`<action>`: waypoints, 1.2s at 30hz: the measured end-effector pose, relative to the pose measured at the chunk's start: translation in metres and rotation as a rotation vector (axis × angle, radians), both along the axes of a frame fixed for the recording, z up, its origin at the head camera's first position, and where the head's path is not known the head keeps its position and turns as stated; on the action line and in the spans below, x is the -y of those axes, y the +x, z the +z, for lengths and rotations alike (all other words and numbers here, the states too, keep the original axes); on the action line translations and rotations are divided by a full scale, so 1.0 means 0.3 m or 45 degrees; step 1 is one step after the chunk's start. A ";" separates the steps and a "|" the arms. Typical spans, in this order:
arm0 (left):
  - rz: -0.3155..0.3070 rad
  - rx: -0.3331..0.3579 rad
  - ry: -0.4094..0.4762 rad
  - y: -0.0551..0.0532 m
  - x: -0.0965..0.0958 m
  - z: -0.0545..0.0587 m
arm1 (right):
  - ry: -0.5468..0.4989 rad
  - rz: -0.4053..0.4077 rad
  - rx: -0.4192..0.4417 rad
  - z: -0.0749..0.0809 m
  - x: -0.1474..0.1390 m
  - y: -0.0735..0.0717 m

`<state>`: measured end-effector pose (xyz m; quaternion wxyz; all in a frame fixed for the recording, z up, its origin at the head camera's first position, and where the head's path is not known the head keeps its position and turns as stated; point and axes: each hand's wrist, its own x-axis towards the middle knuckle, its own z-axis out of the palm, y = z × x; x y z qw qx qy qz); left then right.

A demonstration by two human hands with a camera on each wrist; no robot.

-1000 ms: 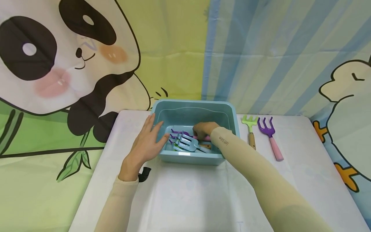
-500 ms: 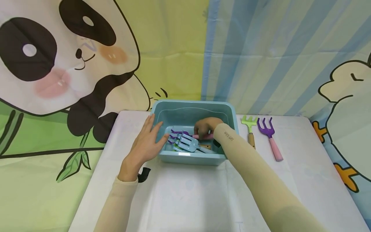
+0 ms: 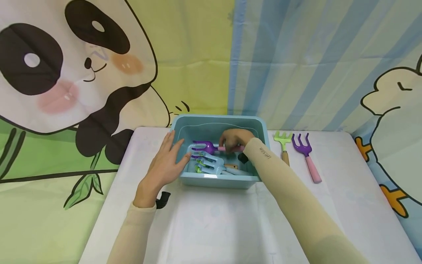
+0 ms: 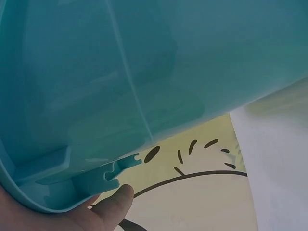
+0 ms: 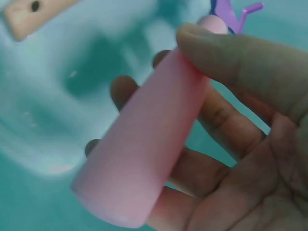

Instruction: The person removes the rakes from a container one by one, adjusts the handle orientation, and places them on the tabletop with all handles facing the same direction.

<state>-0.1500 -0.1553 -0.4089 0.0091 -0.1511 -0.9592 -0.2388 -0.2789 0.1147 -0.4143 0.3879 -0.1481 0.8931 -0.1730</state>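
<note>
The right hand is down inside the teal bin, fingers and thumb curled round the pink handle of a purple fork; its prongs point left and sit above the other tools in the bin. From the right wrist view the handle lies across the fingers with the thumb pressed on top. Beneath it in the bin lie a pale blue fork, a green tool that is mostly hidden, and a wooden handle. The left hand rests flat against the bin's left wall, fingers straight, thumb near the front corner; it grips nothing. On the white counter, just right of the bin, a green rake and a second purple fork lie side by side, prongs away from the person. A small black object sits by the left wrist
</note>
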 end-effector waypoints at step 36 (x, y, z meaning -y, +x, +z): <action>-0.003 0.004 -0.006 0.000 0.001 -0.002 | -0.325 0.024 -0.487 0.406 -0.211 0.246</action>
